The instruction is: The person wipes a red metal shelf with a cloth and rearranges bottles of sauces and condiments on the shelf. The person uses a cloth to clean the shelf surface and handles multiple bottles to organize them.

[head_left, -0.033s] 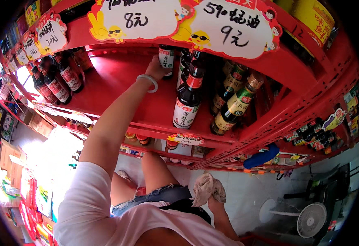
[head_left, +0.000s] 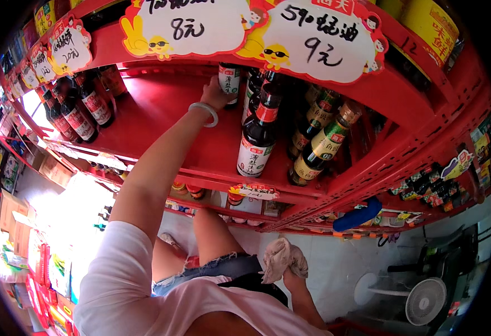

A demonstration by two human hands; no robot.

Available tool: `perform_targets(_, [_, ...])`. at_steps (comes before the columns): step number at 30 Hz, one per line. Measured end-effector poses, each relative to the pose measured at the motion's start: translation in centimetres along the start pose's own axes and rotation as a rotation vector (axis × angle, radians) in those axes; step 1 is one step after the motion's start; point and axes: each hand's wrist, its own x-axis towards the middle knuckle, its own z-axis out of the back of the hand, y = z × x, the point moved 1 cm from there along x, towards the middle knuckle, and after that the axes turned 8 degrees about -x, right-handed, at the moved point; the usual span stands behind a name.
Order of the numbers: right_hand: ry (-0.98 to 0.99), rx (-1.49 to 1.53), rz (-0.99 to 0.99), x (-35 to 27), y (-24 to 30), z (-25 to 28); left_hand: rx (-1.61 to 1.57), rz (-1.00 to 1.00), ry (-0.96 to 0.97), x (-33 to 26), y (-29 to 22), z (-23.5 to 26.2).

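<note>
My left hand (head_left: 216,94), a pale bangle (head_left: 207,112) at its wrist, reaches deep onto the red shelf (head_left: 167,129). Its fingers are closed against the side of a dark sauce bottle (head_left: 229,84) with a white label, standing near the back. Just right of it, similar bottles form a row, the front one (head_left: 254,143) having a red neck band. Low by my lap, my right hand (head_left: 292,275) grips a crumpled beige cloth (head_left: 279,259), which covers most of its fingers.
Red-labelled bottles (head_left: 83,120) stand at the shelf's left; gold-and-green-labelled bottles (head_left: 321,148) stand at its right. Large price cards (head_left: 312,42) hang from the upper shelf edge above my hand. A white fan (head_left: 426,301) is at the lower right, and a blue object (head_left: 358,214) juts from the rack.
Almost nothing differs. The left hand and the bottle it touches appear shifted very slightly right, and the view itself has moved a little.
</note>
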Motion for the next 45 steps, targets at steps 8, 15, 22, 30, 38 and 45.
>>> perform_targets(8, [0.040,-0.169,0.085,1.1,0.3,-1.2,-0.400,0.031,-0.018,3.1,2.7,-3.1])
perform_targets(15, [-0.124,-0.116,0.067,1.2,1.4,-1.1,-0.266,-0.320,-0.030,4.1,0.2,-4.6])
perform_targets(22, [-0.015,-0.060,0.120,1.9,2.0,-0.1,-0.212,-0.270,-0.068,5.9,1.3,-4.7])
perform_targets(30, [-0.087,0.040,0.070,1.9,1.0,-1.5,-0.200,-0.261,-0.069,6.8,1.3,-5.5])
perform_targets(38, [-0.011,-0.088,-0.086,1.8,1.1,-2.2,-0.208,-0.152,-0.041,4.9,0.1,-1.2])
perform_targets(45, [-0.044,0.052,0.092,2.4,2.2,-4.7,-0.651,-0.082,-0.029,-14.9,-11.4,13.5])
